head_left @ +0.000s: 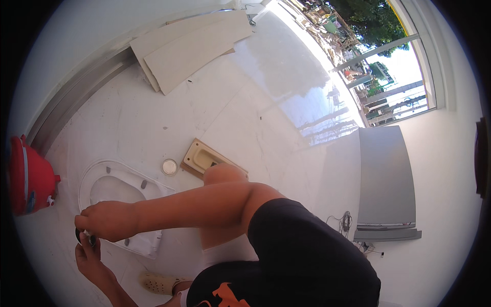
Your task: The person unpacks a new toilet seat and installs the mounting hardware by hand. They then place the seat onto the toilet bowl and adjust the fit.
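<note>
The right hand (110, 220) is closed, its fingers curled down onto a small black rounded item (79, 236). The left hand (91, 263), just below, grips the same item from the near side with thumb and fingertips. The item sits between the two hands, raised above the floor's left side; the fingers cover most of it, so its exact kind cannot be told.

A tan perforated clog (157, 283) is on the person's foot near the floor's near edge. Beyond the hands, and partly hidden by the right forearm, a white plastic piece shaped like a toilet seat (128, 175), with grey pads, lies on the white marbled floor (225, 112). A red plastic container with a tap (38, 179) stands at the floor's left edge.

Farther out lies a small round pale disc with a metallic rim (169, 167), just beside a beige recessed rectangular piece (197, 156) on a brown base. A grey refrigerator-like cabinet (386, 179) is by the right-hand wall, near a coiled dark cable (346, 221). Overlapping beige boards (199, 48) lie toward the floor's far left corner.
</note>
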A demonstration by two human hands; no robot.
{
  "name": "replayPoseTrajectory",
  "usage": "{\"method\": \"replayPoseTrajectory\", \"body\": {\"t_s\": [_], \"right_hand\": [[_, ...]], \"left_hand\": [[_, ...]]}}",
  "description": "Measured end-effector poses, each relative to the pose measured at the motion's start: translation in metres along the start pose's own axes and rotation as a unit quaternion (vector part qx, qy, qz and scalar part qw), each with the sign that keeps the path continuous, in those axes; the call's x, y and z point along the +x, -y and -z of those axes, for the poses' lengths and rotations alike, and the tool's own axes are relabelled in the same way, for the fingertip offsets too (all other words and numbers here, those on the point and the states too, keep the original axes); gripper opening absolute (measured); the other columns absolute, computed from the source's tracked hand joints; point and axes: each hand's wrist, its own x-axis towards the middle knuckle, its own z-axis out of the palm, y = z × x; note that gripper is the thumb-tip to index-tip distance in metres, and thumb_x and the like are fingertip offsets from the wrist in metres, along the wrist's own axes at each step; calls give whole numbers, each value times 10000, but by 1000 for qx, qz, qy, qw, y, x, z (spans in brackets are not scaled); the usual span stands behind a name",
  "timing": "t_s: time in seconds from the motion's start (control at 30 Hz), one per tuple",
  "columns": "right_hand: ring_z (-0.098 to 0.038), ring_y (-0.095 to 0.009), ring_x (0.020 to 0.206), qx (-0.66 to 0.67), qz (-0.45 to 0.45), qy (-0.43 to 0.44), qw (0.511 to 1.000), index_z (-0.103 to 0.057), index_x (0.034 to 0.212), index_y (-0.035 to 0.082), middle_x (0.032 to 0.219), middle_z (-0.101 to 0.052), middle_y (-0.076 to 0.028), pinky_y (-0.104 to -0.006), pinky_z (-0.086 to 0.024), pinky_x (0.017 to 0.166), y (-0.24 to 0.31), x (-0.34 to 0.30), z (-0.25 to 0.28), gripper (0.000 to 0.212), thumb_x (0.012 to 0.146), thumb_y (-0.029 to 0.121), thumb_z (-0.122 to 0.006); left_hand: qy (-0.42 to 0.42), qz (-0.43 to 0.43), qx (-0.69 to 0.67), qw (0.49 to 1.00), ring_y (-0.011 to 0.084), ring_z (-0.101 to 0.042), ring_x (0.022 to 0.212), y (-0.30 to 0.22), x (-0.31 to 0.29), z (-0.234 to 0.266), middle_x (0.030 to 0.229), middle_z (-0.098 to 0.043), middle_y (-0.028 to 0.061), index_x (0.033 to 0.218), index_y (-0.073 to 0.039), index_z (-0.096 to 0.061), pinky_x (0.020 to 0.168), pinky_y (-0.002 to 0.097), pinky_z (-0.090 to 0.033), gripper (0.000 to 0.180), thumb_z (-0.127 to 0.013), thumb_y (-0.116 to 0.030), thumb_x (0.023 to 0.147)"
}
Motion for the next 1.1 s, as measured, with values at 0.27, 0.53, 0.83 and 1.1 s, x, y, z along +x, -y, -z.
{"method": "replayPoseTrajectory", "body": {"t_s": [0.27, 0.53, 0.83, 1.1], "right_hand": [[-711, -288, 772, 359, -155, -144, 909, -500, 1062, -32, 870, -686, -182, -398, -563, 695, 6, -1, -14, 254, 894, 8, -686], [-711, -247, 744, 571, -255, -117, 772, -506, 1077, -28, 868, -700, -172, -357, -584, 677, -1, 1, -9, 271, 885, -20, -698], [-683, -372, 1023, -5, 32, -18, 999, -578, 1162, 17, 1136, -615, -176, -446, -569, 864, 7, -5, 4, 330, 866, 56, -720], [-673, -316, 1117, -75, 149, -26, 986, -583, 1184, 37, 1178, -637, -134, -383, -606, 847, 14, -21, 14, 296, 895, 75, -640]], "left_hand": [[-113, -70, 173, 976, 254, -708, 1140, -21, -19, -17, 1187, -742, 159, 1313, 60, -630, 1001, 363, -547, 516, -705, -369, 1037], [-72, -270, 150, 948, 278, -647, 1247, -8, -13, -13, 1387, -629, 196, 1369, 50, -593, 1057, 383, -520, 484, -659, -323, 1067], [22, 70, -224, 972, 233, -664, 1215, -25, -10, -5, 1404, -586, 159, 1423, 26, -546, 1078, 345, -545, 542, -557, -412, 1105], [140, 107, -251, 952, 194, -721, 1010, -26, -28, -7, 1144, -693, 111, 1193, 46, -662, 951, 340, -614, 374, -627, -310, 1082]]}}
